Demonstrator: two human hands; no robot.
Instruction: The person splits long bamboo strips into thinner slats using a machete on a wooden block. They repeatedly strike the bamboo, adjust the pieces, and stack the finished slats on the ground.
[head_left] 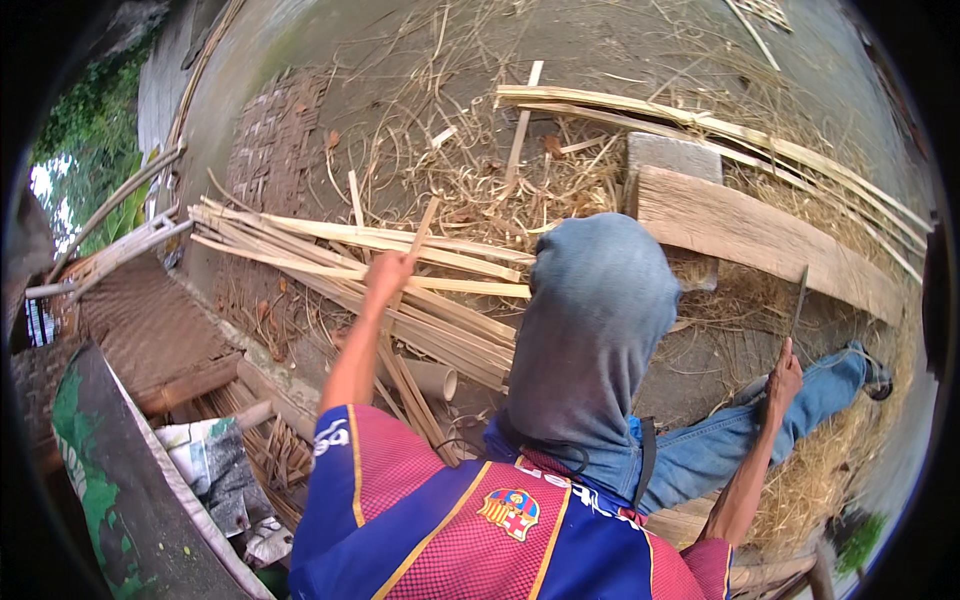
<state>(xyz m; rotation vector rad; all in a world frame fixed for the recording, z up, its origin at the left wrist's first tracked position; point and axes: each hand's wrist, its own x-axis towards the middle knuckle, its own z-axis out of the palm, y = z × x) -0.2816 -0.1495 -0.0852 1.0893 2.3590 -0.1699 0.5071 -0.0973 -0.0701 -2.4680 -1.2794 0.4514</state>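
Note:
My left hand (388,277) is closed round a thin bamboo strip (427,222), whose tip sticks out beyond my fingers. Beneath that hand lies a bundle of split bamboo strips (450,325), fanned out across the ground to the left of my bent, denim-covered knee (603,290). Out on the right, over my stretched-out leg, my right hand (785,380) grips a knife (799,305) with its narrow blade pointing away from me. The blade tip overlaps the edge of a wooden plank (760,230) in this view. My fingers cover most of the knife's handle.
The plank rests by a grey concrete block (675,155). Long pale bamboo lengths (700,122) run behind it. Curly shavings (470,190) litter the ground. A hollow bamboo tube (430,378) lies near the bundle. Woven matting (275,135) and a green-and-black panel (130,490) are at left.

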